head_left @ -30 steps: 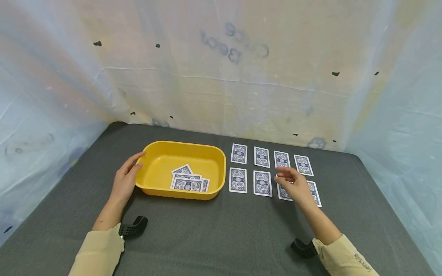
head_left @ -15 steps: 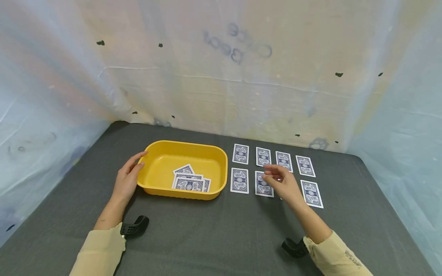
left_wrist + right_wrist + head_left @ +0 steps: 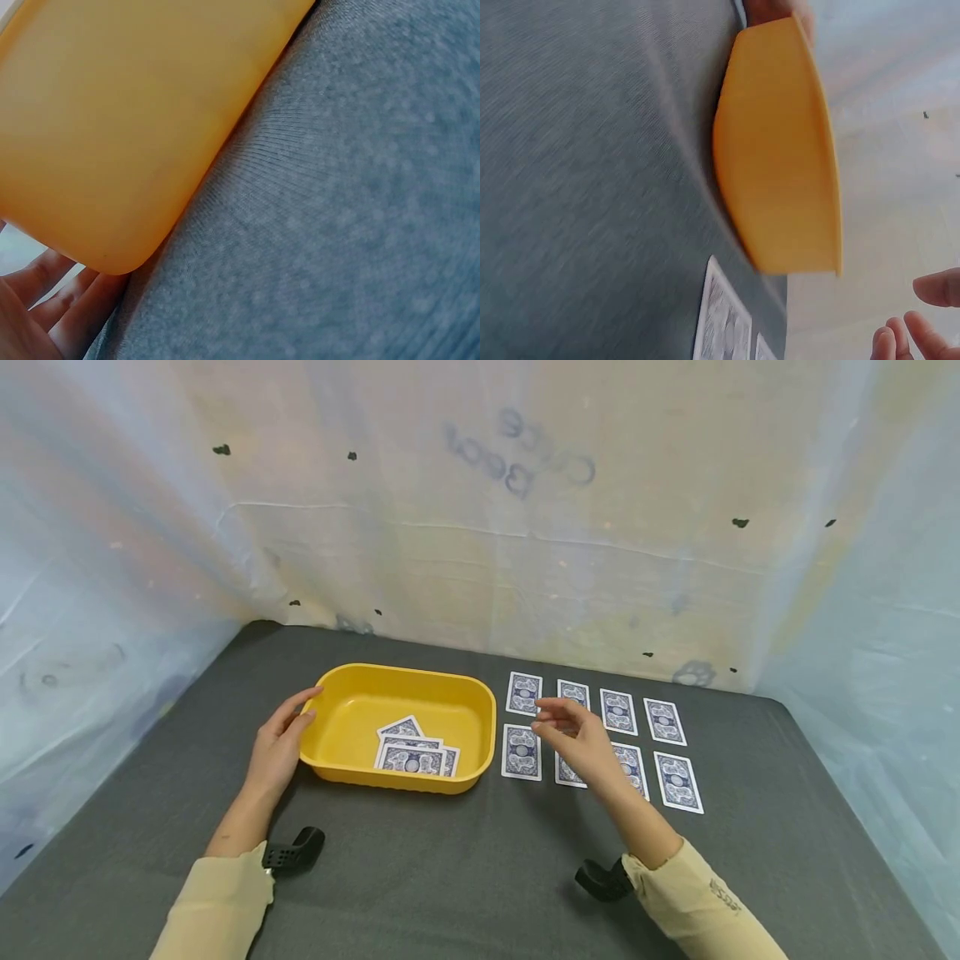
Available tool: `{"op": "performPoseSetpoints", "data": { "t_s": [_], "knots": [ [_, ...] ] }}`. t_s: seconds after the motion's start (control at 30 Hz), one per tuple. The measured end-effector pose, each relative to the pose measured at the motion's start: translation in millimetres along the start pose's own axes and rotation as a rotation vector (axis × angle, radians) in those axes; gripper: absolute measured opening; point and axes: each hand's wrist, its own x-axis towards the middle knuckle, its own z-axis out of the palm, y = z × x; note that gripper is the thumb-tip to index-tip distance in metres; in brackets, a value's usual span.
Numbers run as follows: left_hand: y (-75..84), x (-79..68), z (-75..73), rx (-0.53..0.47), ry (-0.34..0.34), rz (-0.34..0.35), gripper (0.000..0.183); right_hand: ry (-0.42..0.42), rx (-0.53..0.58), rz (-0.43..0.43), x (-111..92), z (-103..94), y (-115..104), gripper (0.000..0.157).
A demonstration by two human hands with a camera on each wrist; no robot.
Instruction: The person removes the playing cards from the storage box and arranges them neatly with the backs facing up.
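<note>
My left hand (image 3: 276, 750) rests against the left end of a yellow plastic tray (image 3: 397, 783), its fingertips at the rim; in the left wrist view its fingers (image 3: 75, 315) lie outside the tray's corner. Several face-down playing cards (image 3: 412, 761) lie overlapping inside the tray. My right hand (image 3: 581, 743) hovers over two rows of face-down cards on the table, near the leftmost front card (image 3: 521, 753). Nothing sits between its thumb (image 3: 939, 288) and fingers, which stand apart in the right wrist view. The hand hides part of the neighbouring front card (image 3: 567, 774).
A dark grey cloth (image 3: 435, 877) covers the table. The back-row cards (image 3: 663, 722) lie close to the table's far edge. Behind it hangs a pale plastic sheet (image 3: 480, 568), which also closes off both sides. Black wrist mounts (image 3: 296, 852) sit at both cuffs.
My right hand has moved left across the cards, from the third column toward the first, with nothing in it. The left hand stays at the tray; the cards lie as before.
</note>
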Motion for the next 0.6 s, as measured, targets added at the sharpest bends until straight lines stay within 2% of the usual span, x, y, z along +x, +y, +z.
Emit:
{"op": "performPoseSetpoints", "data": {
  "t_s": [0.37, 0.6],
  "knots": [
    [0.4, 0.6, -0.2, 0.0, -0.002, 0.011, 0.043, -0.036, 0.051, 0.007, 14, 27.8, -23, 0.036],
    [0.4, -0.4, -0.6, 0.0, 0.001, 0.006, 0.043, -0.058, 0.058, 0.019, 21, 48.3, -30, 0.036]
  ]
}}
